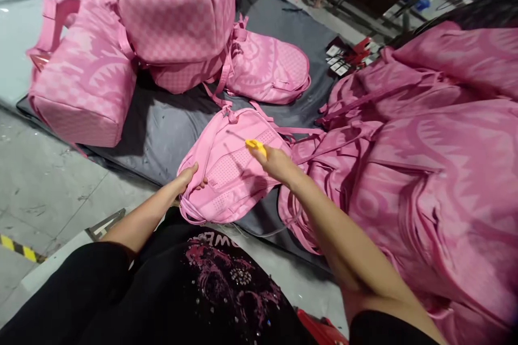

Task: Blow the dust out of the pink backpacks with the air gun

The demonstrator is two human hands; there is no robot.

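A pink backpack (226, 167) lies back side up on a dark grey mat (162, 124) in front of me. My left hand (186, 177) is closed on the backpack's lower left edge. My right hand (273, 161) is closed round a small yellow-handled tool (256, 145), whose thin metal tip points over the backpack's mesh back panel. Below both arms I see my black printed shirt.
A big heap of pink backpacks (424, 161) fills the right side. Several stuffed pink bags (133, 38) stand at the back left on the mat. Small tags (340, 62) lie beyond. Grey concrete floor with a yellow-black stripe (18, 248) lies left.
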